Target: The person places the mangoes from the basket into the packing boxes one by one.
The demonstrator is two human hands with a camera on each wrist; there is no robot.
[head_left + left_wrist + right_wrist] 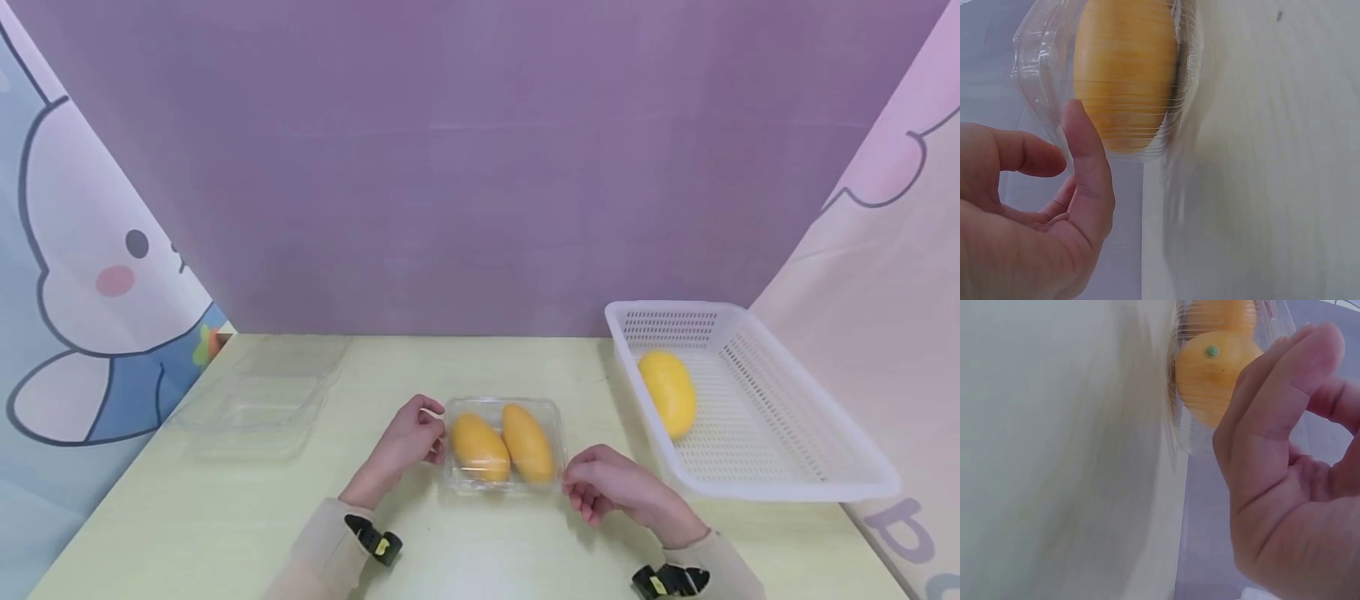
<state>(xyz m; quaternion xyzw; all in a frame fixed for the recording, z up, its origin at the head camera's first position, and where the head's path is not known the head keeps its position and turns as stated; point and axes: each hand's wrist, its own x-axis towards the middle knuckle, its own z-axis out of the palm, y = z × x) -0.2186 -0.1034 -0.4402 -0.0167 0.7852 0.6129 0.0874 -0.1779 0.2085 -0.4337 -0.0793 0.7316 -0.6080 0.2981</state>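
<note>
A clear plastic clamshell box (497, 406) sits on the table, with two mangoes inside: the left mango (480, 448) and the right mango (528, 443). At its left side my left hand (408, 435) pinches the rim; in the left wrist view the thumb and a finger (1088, 150) meet at the clear edge. My right hand (611, 483) is at the near right corner, its fingers (1266, 425) curled in the right wrist view. They seem to pinch the rim, though they hide the contact. A green stem dot shows on one mango (1210, 381).
To the right stands a white perforated basket (780, 433) holding one more mango (667, 394). Clear plastic boxes (258, 408) lie at the far left of the pale table (465, 542). A purple panel (480, 167) rises behind the table.
</note>
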